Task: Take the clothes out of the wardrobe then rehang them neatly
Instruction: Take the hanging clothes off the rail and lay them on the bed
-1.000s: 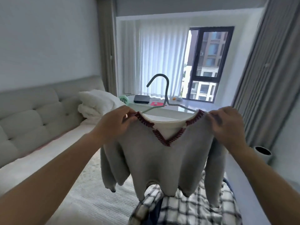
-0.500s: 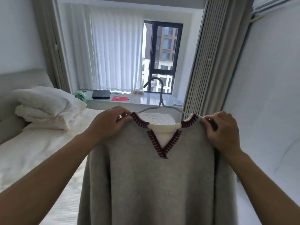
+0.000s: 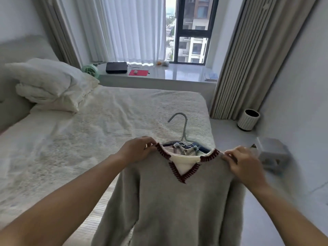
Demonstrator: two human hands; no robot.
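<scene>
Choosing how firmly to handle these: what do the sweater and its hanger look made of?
Sweater: grey, soft matte knit, probably wool or acrylic, slightly fuzzy and draping limply, with dark red stitched trim. Hanger: thin pale blue-grey rod with a smooth finish, likely coated wire, possibly plastic.

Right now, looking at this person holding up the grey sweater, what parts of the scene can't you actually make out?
All in the head view:
- Hanger: its arms, hidden inside the sweater.
- Sweater hem and sleeve ends: cut off by the bottom edge.
- Left hand and right hand: fingertips tucked into the shoulder fabric.
- Grey object on the floor: motion-blurred, unidentifiable.
- Small items on the window ledge: too small.
- The wardrobe: out of view.
</scene>
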